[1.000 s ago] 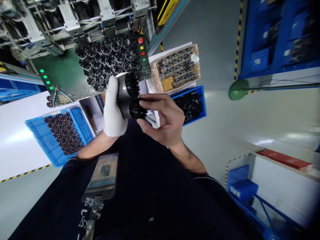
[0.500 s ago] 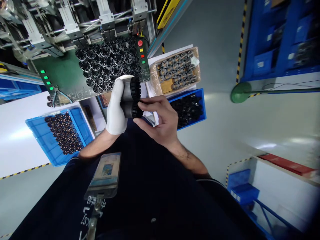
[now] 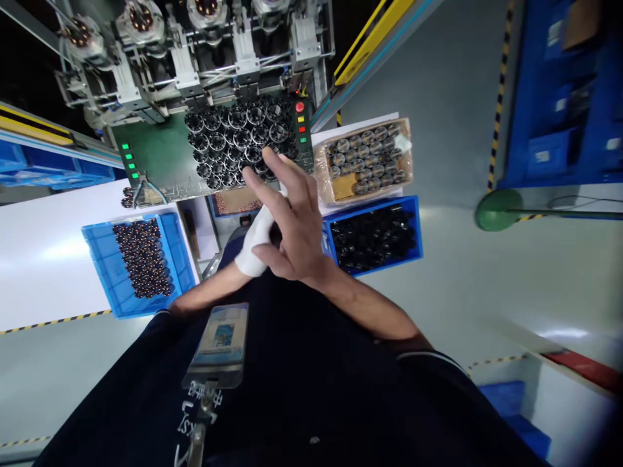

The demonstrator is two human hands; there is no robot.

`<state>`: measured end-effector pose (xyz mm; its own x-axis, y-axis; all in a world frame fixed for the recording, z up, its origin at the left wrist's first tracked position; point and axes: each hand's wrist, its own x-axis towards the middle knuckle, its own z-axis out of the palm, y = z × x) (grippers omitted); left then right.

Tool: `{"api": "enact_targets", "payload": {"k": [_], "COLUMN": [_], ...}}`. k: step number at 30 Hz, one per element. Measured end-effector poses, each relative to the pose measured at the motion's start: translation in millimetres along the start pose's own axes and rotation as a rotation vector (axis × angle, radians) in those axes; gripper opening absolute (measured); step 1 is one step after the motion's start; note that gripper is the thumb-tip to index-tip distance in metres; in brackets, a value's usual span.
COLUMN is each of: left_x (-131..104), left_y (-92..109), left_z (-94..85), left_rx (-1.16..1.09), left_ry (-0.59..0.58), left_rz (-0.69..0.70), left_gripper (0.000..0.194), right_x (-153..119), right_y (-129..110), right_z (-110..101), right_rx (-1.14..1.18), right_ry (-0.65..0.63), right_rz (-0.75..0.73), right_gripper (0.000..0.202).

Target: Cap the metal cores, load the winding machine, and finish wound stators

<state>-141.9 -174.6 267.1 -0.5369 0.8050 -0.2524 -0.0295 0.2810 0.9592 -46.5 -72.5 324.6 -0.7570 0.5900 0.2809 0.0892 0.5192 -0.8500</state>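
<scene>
My right hand (image 3: 294, 224), bare, passes in front of my left with its fingers spread and nothing seen in them. Behind it, my left hand (image 3: 257, 241) wears a white glove and keeps a curled shape; its fingers are mostly covered. A dark bit of the black-toothed metal cylinders (image 3: 276, 235) shows between the glove and my right thumb; the rest of them is hidden. Beyond my hands, many similar cylinders with black toothed rims (image 3: 236, 139) stand packed on the green machine table (image 3: 168, 152).
Pliers (image 3: 146, 188) lie at the table's front left edge. A blue tray (image 3: 104, 259) of copper-wound parts stands left. On the right are a plastic-lined carton (image 3: 324, 181) of metal rings and a blue bin (image 3: 417, 227) of black parts. Machine arms (image 3: 246, 61) line the back.
My right hand has let go of the cylinders' toothed ends, opened and moved up and left across my left hand. My left hand now sits largely behind it. The camera view has shifted.
</scene>
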Motion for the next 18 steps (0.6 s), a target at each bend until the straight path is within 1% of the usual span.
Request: {"api": "enact_targets", "payload": {"k": [1,2,3,4,6,8,9,11,13,15,17,18], "left_x": [0,2,7,14,37,69,87,126,161,188,206,211], "left_y": [-6,-13,-21,-29,-50,-74,-86,-107,-120,-128,-131,-132], "left_z": [-4.8,-12.3,-22.5,-35.3,-66.5,-99.4,-114.1,-136.9,-149.4,-153.5,-153.2,-152.5], "left_rx": [0.108,0.165,0.192,0.23,0.287,0.439,0.558,0.835,1.028,1.135,1.186,1.197], "left_ry": [0.004,0.011,0.021,0.04,0.105,0.158,0.162,0.1,-0.015,-0.128,-0.205,-0.227], "left_rz": [0.036,0.062,0.084,0.109,0.147,0.178,0.182,0.173,0.158,0.157,0.168,0.176], "left_gripper": [0.072,0.07,0.066,0.063,0.062,0.066,0.066,0.06,0.058,0.059,0.063,0.066], "right_x": [2,1,-2,-8,-25,-46,-58,-83,-108,-129,-145,-151], "right_y": [5,10,17,23,39,55,64,79,92,101,105,106], "right_z": [13,22,27,27,17,2,-5,-11,-11,-6,-1,1], "right_rx": [-0.003,-0.009,-0.01,-0.008,-0.023,-0.067,-0.093,-0.146,-0.194,-0.214,-0.197,-0.184], "right_ry": [-0.009,-0.027,-0.053,-0.073,-0.101,-0.116,-0.125,-0.162,-0.23,-0.313,-0.366,-0.373], "right_rz": [-0.063,-0.09,-0.091,-0.066,0.021,0.15,0.232,0.39,0.5,0.567,0.628,0.655], "right_gripper": [0.089,0.083,0.079,0.077,0.073,0.064,0.06,0.054,0.053,0.052,0.05,0.049]}}
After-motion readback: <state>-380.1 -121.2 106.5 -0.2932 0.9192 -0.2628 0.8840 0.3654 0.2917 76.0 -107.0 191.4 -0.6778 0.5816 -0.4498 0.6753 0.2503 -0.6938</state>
